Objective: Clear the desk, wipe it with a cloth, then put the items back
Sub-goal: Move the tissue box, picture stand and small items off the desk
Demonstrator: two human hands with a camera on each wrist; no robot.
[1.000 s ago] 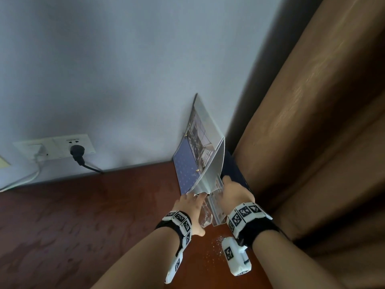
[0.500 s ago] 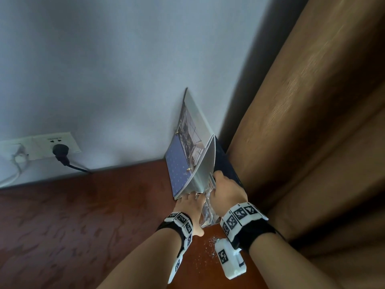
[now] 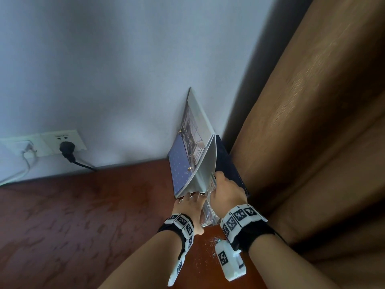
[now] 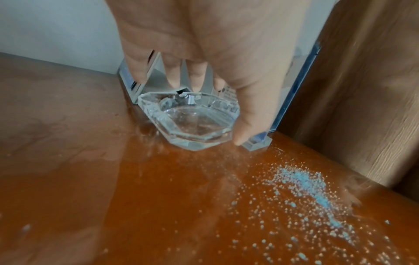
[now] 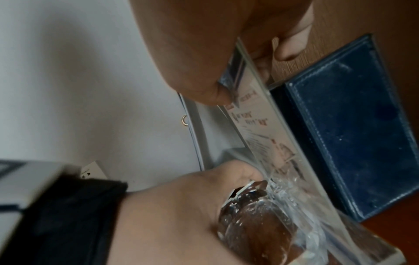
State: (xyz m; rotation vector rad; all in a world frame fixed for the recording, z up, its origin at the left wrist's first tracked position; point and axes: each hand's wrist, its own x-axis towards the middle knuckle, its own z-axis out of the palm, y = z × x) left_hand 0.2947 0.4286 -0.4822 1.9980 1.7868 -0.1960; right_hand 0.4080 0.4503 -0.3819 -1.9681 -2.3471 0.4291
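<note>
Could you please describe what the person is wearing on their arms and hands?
Both forearms are bare, no sleeves or gloves. Each wrist carries a black strap ringed with white blocks printed with black square markers. A white marker-tagged camera unit hangs under the right wrist, a slimmer one under the left.

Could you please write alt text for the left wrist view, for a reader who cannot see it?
The person's left hand reaches down over a clear faceted glass ashtray on a reddish-brown wooden desk, fingertips at its far rim. Pale blue and white granules lie scattered to the right.
</note>
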